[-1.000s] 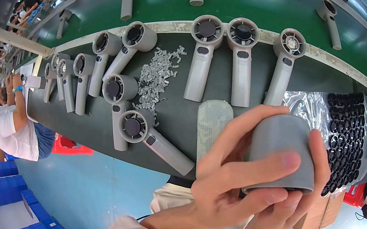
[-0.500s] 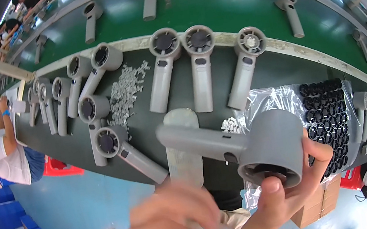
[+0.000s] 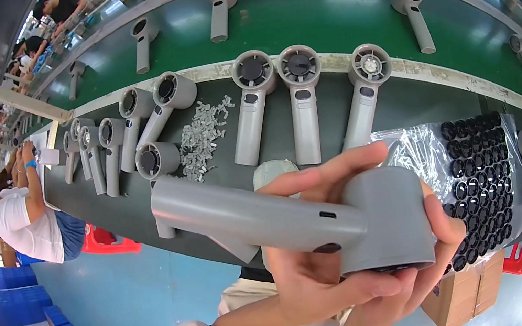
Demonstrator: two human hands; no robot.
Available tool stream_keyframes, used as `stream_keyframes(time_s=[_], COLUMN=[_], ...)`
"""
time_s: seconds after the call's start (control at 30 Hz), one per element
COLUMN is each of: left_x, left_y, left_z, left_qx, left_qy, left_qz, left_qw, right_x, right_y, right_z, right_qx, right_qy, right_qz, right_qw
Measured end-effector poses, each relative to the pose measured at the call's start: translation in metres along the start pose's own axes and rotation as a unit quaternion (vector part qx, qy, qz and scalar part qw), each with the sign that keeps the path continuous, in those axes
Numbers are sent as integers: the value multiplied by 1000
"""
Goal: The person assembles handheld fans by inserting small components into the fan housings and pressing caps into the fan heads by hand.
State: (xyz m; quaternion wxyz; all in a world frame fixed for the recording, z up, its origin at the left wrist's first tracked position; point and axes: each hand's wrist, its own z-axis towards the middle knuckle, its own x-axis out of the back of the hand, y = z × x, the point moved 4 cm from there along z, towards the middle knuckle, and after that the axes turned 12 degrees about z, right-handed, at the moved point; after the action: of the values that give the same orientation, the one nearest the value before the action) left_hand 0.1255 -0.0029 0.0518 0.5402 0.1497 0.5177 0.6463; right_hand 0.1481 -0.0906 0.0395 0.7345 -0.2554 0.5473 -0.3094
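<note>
A grey handheld fan [image 3: 386, 218] is held up in front of me, its handle pointing left and its round head at the right. My left hand [image 3: 303, 284] wraps around the head end of the handle, fingers behind it and thumb along the lower rim. My right hand [image 3: 447, 235] grips the far right side of the head, with fingertips at its lower edge. The opening faces downward, so the inside is mostly hidden; only a dark sliver shows at the rim.
Several grey fans [image 3: 253, 119] lie on the dark bench around a pile of small grey pieces [image 3: 204, 138]. Rows of black rings [image 3: 481, 183] rest on clear plastic at the right. Beyond runs a green conveyor [image 3: 311, 11] carrying more fans. A person [image 3: 25, 211] works at the left.
My left hand has risen from below the fan and closed around it. The fan has tilted, turning its opening from view, and its handle appears nearer.
</note>
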Motion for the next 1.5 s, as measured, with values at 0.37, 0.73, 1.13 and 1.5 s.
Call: stream_keyframes(time_s=[0.37,0.73,1.13,1.5], left_x=[5,4,2,11], left_y=[-9,8,-1,-6], left_z=[8,10,8,14], left_qx=[36,59,-80,-91], left_qy=[-18,-112,-73,-128], left_qz=[42,241,181,181], left_qw=[998,962,978,971], right_x=[7,24,15,22], right_y=[2,-5,2,19], right_z=[7,18,2,-7], right_qx=[-2,-112,-65,-62], right_qy=[14,19,69,126], right_qz=[31,-35,-63,-38], right_qw=[999,993,994,989])
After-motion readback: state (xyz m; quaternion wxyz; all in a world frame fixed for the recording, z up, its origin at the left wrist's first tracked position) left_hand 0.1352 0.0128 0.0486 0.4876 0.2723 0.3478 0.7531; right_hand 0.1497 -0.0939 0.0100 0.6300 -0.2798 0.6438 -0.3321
